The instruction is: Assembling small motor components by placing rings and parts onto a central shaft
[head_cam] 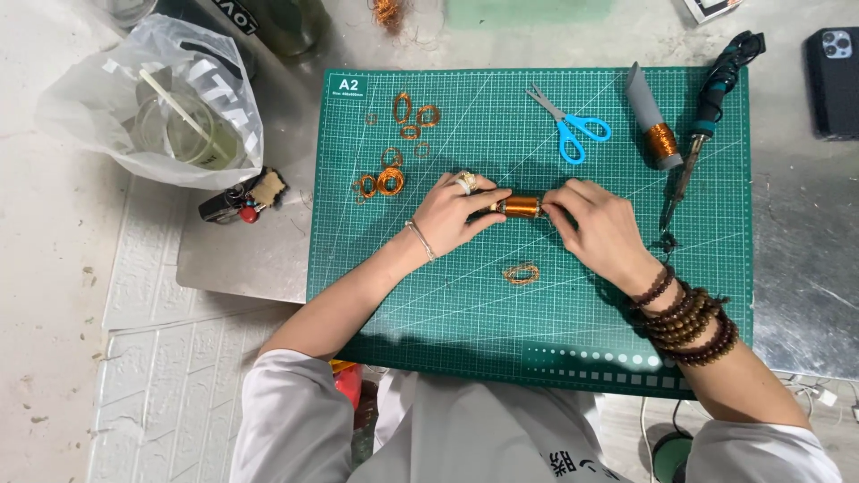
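Copper coil [519,207]: a short cylinder wound with copper wire, lying on its side near the middle of the green cutting mat [465,295], held between both hands.
Left hand [452,215]: grip closed on the coil's left end, fingers curled over it; a ring on one finger and a thin bracelet at the wrist.
Right hand [598,225]: grip closed on the coil's right end, fingertips pinching it; several strands of dark wooden beads around the wrist.
Coil relative to the grip: directly between the two hands, touching both, its copper middle showing in the gap.
Loose wire loops [391,174]: small copper rings scattered on the mat up and left of the left hand; one more loop [521,273] lies just below the coil.
Scissors [569,125]: blue-handled, on the mat above the hands, well apart from them.
Grey spool [651,118]: carries copper wire, right of the scissors.
Soldering iron [702,125]: at the mat's right edge, tip pointing down.
Plastic bag [152,98]: on the counter at upper left, with a clear cup inside.
Phone [832,80]: dark, at far right.
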